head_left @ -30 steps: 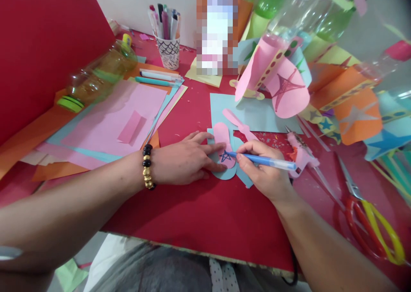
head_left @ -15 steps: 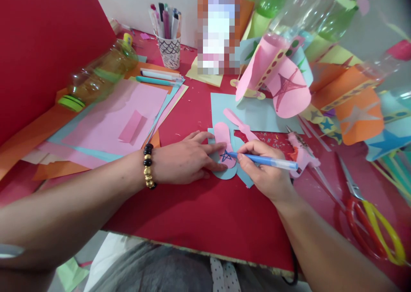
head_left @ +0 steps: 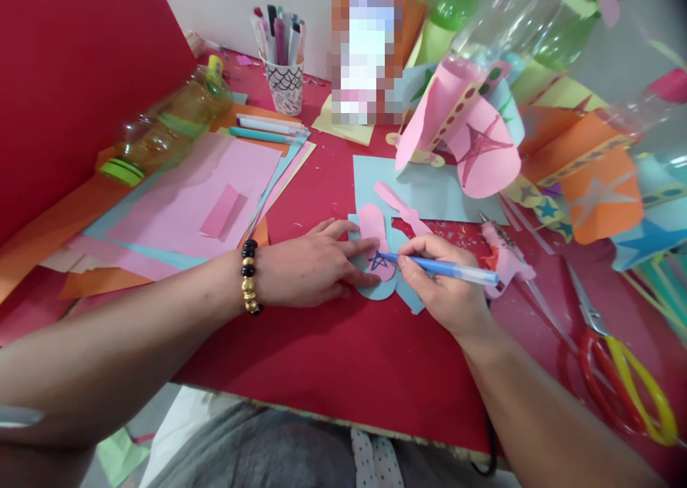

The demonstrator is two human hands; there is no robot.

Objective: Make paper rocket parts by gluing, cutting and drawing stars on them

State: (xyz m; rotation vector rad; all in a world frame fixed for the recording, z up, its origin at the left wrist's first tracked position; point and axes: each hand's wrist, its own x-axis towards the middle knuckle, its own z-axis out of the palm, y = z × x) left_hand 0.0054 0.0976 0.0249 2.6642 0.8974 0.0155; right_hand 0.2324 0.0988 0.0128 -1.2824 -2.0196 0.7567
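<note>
My right hand (head_left: 448,284) pinches a blue marker (head_left: 451,267), its tip on a small pink paper propeller (head_left: 373,223). A blue outlined star (head_left: 378,261) shows on the propeller's near lobe. My left hand (head_left: 322,262) lies with spread fingers over the left side of that piece and presses it down. Under the pink piece are light blue paper cutouts (head_left: 382,290) with a rounded end and an angular part. Another pink paper propeller (head_left: 401,205) lies just behind, partly on a light blue sheet (head_left: 429,180).
Red-and-yellow scissors (head_left: 625,373) and a pink glue gun (head_left: 509,262) lie at the right. Behind stand bottle rockets with paper fins (head_left: 486,148). Coloured sheets (head_left: 187,187) and a plastic bottle (head_left: 172,119) lie left. A pen cup (head_left: 284,87) stands near a blurred screen (head_left: 368,51).
The marker tip has shifted very slightly on the star, whose lines look a little darker. My left hand stays in place.
</note>
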